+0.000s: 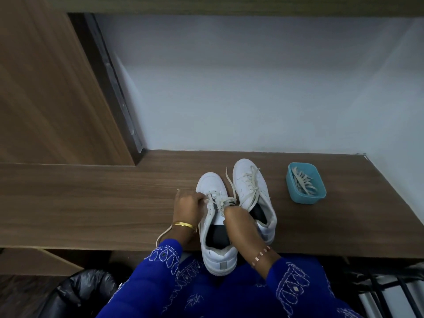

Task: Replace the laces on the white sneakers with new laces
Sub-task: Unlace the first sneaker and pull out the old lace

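Hands (187, 204) pinching lace (220, 200), blue tub (298, 196) beside sneakers (252, 189)

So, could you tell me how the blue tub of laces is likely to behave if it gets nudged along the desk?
The blue tub looks like thin plastic holding only loose laces, so it is probably light and would slide on the smooth wooden desk. Being low and wide, it seems unlikely to tip.

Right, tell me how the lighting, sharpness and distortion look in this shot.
Head view: dim, bluish, even light with no glare; wide-angle bending bows the desk edge; sneakers and blue tub fairly sharp; left hand and right hand slightly soft.
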A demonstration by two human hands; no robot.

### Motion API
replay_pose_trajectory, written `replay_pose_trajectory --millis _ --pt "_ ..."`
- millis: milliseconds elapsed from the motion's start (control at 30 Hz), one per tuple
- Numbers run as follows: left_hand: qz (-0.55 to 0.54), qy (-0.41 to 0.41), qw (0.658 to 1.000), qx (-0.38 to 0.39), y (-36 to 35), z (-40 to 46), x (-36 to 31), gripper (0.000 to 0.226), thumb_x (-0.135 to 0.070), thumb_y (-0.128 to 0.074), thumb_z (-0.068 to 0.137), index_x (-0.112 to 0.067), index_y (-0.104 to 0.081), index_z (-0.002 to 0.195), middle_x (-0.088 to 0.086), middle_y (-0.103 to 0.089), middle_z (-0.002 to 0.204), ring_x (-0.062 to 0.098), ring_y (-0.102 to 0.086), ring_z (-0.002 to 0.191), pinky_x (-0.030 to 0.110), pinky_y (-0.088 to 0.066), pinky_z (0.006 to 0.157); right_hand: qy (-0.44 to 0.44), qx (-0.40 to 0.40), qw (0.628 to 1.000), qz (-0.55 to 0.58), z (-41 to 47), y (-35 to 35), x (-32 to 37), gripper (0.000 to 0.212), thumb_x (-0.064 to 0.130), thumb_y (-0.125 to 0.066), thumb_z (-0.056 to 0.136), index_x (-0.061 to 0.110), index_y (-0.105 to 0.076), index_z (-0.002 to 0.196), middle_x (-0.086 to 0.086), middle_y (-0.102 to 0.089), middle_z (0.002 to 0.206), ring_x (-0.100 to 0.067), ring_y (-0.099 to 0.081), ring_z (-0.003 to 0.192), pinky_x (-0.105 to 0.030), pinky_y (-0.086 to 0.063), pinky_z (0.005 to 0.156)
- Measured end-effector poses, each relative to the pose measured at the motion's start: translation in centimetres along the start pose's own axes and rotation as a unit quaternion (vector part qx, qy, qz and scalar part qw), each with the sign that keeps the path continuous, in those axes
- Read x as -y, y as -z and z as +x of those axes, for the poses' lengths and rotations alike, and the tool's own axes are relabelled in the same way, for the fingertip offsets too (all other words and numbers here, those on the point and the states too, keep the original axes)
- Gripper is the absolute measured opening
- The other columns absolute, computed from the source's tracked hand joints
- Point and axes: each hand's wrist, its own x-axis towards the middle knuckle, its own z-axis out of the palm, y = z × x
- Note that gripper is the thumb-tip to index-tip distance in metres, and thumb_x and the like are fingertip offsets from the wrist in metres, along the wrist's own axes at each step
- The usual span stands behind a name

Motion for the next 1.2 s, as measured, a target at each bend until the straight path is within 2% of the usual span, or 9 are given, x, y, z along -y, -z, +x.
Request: replay_pose_trajectory --millis 133,267,400,567,700,867,1000,1067,1200 --pt "-0.248 0.227 0.937 -0.091 0.5 -0.3 0.2 0.008 -0.004 -0.066 0.081 0.000 -0.073 0.082 0.015 -0.071 0.084 0.023 -0.062 0.076 0.023 -0.040 0.071 -0.007 -0.001 1.000 0.018 0.3 -0.1 -0.5 0.020 0.000 -0.038 0.093 -0.005 -0.056 0.101 -0.025 -0.059 0.104 -0.039 -0.057 0.097 -0.035 -0.041 0.074" --pt "-0.374 0.354 0.846 -0.137 -0.5 -0.7 0.0 0.008 -0.006 -0.067 0.081 -0.001 -0.071 0.085 0.011 -0.067 0.077 0.023 -0.060 0.077 0.031 -0.049 0.077 -0.048 0.066 0.996 -0.025 2.4 -0.8 -0.8 0.021 0.004 -0.045 0.093 -0.002 -0.059 0.107 -0.018 -0.062 0.111 -0.031 -0.059 0.104 -0.034 -0.046 0.085" --pt "-0.277 0.295 0.911 -0.085 0.0 -1.0 0.0 0.013 -0.009 -0.061 0.086 -0.001 -0.069 0.091 0.006 -0.064 0.081 0.018 -0.055 0.077 0.020 -0.034 0.068 -0.037 0.069 0.996 -0.050 2.9 -1.1 -1.0 0.021 0.002 -0.045 0.092 -0.002 -0.060 0.107 -0.019 -0.063 0.110 -0.032 -0.059 0.103 -0.034 -0.046 0.085" --pt "-0.275 0.211 0.938 0.005 0.2 -0.3 0.5 0.020 -0.010 -0.063 0.084 -0.015 -0.068 0.103 0.008 -0.068 0.089 0.017 -0.060 0.074 0.021 -0.045 0.067 -0.047 0.089 0.993 -0.056 3.6 -0.6 -0.8 0.023 0.006 -0.049 0.092 -0.003 -0.060 0.110 -0.020 -0.062 0.115 -0.032 -0.058 0.108 -0.033 -0.045 0.087" --pt "-0.248 0.165 0.954 0.042 -0.4 -0.1 0.3 0.009 -0.007 -0.069 0.079 -0.007 -0.073 0.087 0.008 -0.072 0.094 0.023 -0.066 0.083 0.025 -0.049 0.076 -0.019 0.052 0.998 -0.035 2.5 -1.2 -0.9 0.011 0.015 -0.053 0.090 0.008 -0.056 0.083 -0.011 -0.058 0.086 -0.029 -0.059 0.096 -0.026 -0.035 0.069" --pt "-0.183 0.129 0.972 0.066 -0.1 0.2 -0.2 0.011 -0.006 -0.064 0.084 0.003 -0.071 0.086 0.017 -0.070 0.091 0.024 -0.061 0.083 0.019 -0.036 0.065 -0.003 0.008 1.000 0.003 1.6 -1.8 -1.1 0.044 0.018 -0.055 0.087 0.021 -0.025 0.055 0.005 -0.030 0.058 -0.018 -0.044 0.072 -0.025 -0.031 0.063" --pt "-0.196 0.101 0.971 0.091 -0.2 0.2 0.1 0.013 0.002 -0.055 0.087 0.010 -0.064 0.080 0.021 -0.064 0.085 0.022 -0.053 0.077 0.018 -0.030 0.057 0.005 0.002 1.000 0.021 1.7 -1.7 -1.2 0.045 0.016 -0.058 0.086 0.022 -0.025 0.055 0.006 -0.031 0.058 -0.017 -0.044 0.072 -0.024 -0.032 0.061" --pt "-0.224 0.106 0.963 0.109 -0.1 0.1 0.2 0.019 0.003 -0.054 0.087 0.000 -0.059 0.069 0.009 -0.058 0.072 0.014 -0.047 0.068 0.022 -0.030 0.060 0.006 0.001 1.000 0.030 1.8 -1.6 -1.2 0.044 0.013 -0.058 0.085 0.019 -0.026 0.054 0.004 -0.031 0.057 -0.018 -0.043 0.070 -0.024 -0.027 0.050" --pt "-0.373 0.179 0.907 0.083 -0.1 -0.5 1.2 0.023 -0.006 -0.058 0.087 -0.011 -0.054 0.065 -0.008 -0.065 0.070 0.005 -0.055 0.068 0.015 -0.044 0.064 0.001 -0.006 0.998 0.065 2.0 -1.6 -1.7 0.043 0.009 -0.058 0.082 0.017 -0.028 0.052 0.003 -0.034 0.053 -0.022 -0.049 0.066 -0.028 -0.031 0.054"
